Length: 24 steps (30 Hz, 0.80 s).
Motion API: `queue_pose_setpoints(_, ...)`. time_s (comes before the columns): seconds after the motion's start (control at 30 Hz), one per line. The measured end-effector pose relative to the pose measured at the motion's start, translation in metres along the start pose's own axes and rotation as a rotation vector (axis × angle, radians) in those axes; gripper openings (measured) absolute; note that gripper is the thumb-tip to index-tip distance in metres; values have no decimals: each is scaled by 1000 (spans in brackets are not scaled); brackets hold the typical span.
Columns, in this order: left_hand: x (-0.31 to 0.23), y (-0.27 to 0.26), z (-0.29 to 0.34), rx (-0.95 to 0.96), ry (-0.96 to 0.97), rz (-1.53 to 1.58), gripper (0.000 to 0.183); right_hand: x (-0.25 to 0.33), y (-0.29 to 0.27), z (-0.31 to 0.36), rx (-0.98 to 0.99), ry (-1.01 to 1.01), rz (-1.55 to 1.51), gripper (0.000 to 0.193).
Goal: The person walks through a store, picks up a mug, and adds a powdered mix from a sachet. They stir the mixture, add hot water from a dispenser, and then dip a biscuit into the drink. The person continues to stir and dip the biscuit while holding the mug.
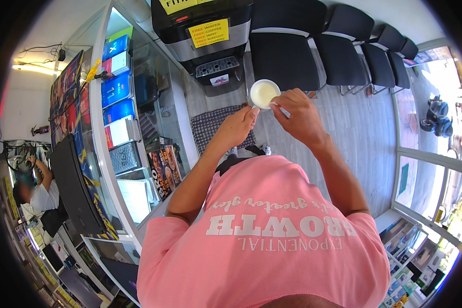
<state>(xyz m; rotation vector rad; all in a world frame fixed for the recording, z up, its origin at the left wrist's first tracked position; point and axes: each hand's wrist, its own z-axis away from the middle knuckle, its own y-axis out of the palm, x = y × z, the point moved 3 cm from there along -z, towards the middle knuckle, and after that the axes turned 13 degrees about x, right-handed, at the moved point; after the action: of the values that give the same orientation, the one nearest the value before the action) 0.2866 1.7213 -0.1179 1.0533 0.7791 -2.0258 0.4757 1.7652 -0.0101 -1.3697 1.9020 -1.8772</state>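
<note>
A white cup (265,81) holds a pale, creamy liquid (265,94) and is held out in front of me, above the floor. My left hand (238,126) is closed on the near left side of the cup, with the thumb and fingers at its lower edge. My right hand (301,116) is at the cup's right side, its fingers pinched together close to the rim. A small whitish bit shows at those fingertips, too small to name. The rest of what the right fingers hold, if anything, is hidden.
A black and silver drinks machine (210,43) stands ahead, beside a row of black chairs (282,59). At left is a glass display cabinet (103,110) with boxes inside. A checked mat (203,128) lies on the floor. Another person (45,195) is at the far left.
</note>
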Motion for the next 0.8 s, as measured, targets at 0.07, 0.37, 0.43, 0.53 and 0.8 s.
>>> queue_pose_setpoints(0.07,0,3,-3,7,5,-10,59,-2,4,-6,-31,15,-13,8)
queue_pose_setpoints(0.37,-4,5,0,2,15,22,59,-5,-9,7,1,43,-9,6)
queue_pose_setpoints(0.43,-2,6,-2,3,18,25,59,1,2,6,-7,18,-79,6)
queue_pose_setpoints(0.53,-3,9,-1,8,6,32,58,-15,6,-5,-93,7,-17,7)
queue_pose_setpoints(0.8,0,11,-1,-1,10,59,60,-7,0,19,5,39,-20,10)
